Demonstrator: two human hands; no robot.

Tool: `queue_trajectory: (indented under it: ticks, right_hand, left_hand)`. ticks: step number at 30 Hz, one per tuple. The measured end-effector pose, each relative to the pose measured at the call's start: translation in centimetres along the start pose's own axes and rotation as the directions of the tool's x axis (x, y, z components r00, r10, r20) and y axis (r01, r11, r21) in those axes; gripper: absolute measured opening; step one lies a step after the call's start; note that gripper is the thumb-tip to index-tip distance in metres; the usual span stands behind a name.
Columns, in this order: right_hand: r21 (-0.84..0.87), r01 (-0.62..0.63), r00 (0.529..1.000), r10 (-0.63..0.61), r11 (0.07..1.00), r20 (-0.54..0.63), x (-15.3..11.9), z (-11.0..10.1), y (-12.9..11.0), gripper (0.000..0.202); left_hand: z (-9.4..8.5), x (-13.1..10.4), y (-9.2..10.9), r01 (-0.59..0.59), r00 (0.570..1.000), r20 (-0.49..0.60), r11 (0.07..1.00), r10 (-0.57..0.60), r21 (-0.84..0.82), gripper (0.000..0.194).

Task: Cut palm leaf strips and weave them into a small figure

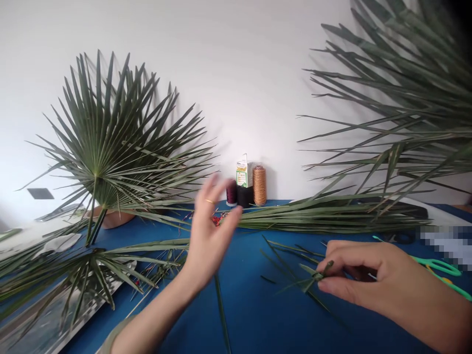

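My left hand (210,226) is raised over the middle of the blue table, its fingers apart and slightly blurred, with nothing in it. Between the thumb and fingertips of my right hand (361,275) is a small woven palm-leaf piece (313,279), with narrow green ends sticking out to the left. Part of that piece is hidden behind my fingers. Loose palm strips (283,260) lie on the table just beyond it, and a single long strip (221,314) lies below my left hand.
Fan palm leaves (106,128) stand at left, more (405,98) at right. A bundle of leaf strips (313,214) crosses the back, near thread spools (259,184) and a small box (242,172). Green-handled scissors (440,266) lie right; a metallic tray (70,314) sits front left.
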State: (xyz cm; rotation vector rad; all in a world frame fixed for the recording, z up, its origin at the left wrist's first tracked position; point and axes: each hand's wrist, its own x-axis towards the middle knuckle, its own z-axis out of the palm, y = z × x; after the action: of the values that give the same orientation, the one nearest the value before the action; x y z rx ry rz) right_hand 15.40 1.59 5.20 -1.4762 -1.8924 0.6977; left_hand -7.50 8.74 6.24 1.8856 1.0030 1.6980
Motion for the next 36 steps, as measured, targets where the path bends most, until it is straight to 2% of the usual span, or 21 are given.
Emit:
queue_trajectory:
  ticks: [1,2,3,5,6,10,13,17,21,25,29,32,36]
  right_hand:
    - [0.052,-0.045,0.999,0.043,0.998,0.033,0.0,0.0,-0.2,0.020]
    - [0.102,-0.092,0.995,0.087,0.990,0.056,0.1,0.0,-0.4,0.020]
    - [0.147,-0.137,0.989,0.127,0.980,0.074,0.1,0.0,-0.7,0.019]
    - [0.210,-0.195,0.979,0.176,0.958,0.103,0.1,-0.1,-1.1,0.016]
    - [0.224,-0.205,0.976,0.182,0.953,0.121,0.2,-0.1,-1.4,0.014]
    - [0.268,-0.222,0.968,0.178,0.938,0.180,0.1,-0.2,-2.0,0.012]
    - [0.311,-0.256,0.961,0.206,0.915,0.185,0.0,-0.1,-2.2,0.014]
    - [0.277,-0.262,0.954,0.206,0.924,0.217,-0.1,0.0,-2.1,0.016]
    - [0.234,-0.277,0.952,0.233,0.932,0.199,0.0,0.1,-1.9,0.018]
    - [0.214,-0.272,0.950,0.227,0.938,0.216,0.3,0.5,-1.5,0.021]
    - [0.166,-0.275,0.933,0.221,0.947,0.284,0.9,0.9,-0.3,0.023]
    - [0.166,-0.290,0.915,0.223,0.942,0.336,1.4,1.3,0.5,0.023]
    - [0.209,-0.306,0.914,0.225,0.929,0.337,1.5,1.6,0.2,0.025]
  left_hand:
    - [0.3,-0.7,1.0,0.064,0.974,0.224,0.995,-0.045,-0.078,0.030]
    - [0.6,-1.5,2.0,0.200,0.867,0.482,0.975,-0.128,-0.101,0.024]
    - [0.9,-2.1,2.8,0.325,0.756,0.626,0.939,-0.189,-0.109,0.023]
    - [1.6,-3.1,3.8,0.449,0.649,0.730,0.882,-0.213,-0.142,0.022]
    - [1.8,-3.3,4.0,0.491,0.621,0.753,0.857,-0.220,-0.155,0.021]
    - [2.1,-3.0,3.5,0.640,0.560,0.790,0.735,-0.247,-0.224,0.016]
    - [2.0,-2.6,3.2,0.756,0.485,0.835,0.606,-0.261,-0.249,0.014]
    - [2.0,-2.5,3.1,0.823,0.420,0.855,0.525,-0.306,-0.216,0.021]
    - [2.0,-2.5,2.6,0.839,0.353,0.857,0.532,-0.375,-0.112,0.025]
    - [2.2,-2.4,1.8,0.811,0.351,0.842,0.582,-0.409,-0.056,0.023]
    - [2.6,-2.4,0.6,0.803,0.305,0.859,0.596,-0.412,0.001,0.017]
    - [3.1,-2.7,-0.3,0.818,0.277,0.864,0.576,-0.421,0.019,0.019]
    - [3.3,-2.9,-0.5,0.880,0.225,0.861,0.474,-0.455,0.020,0.021]
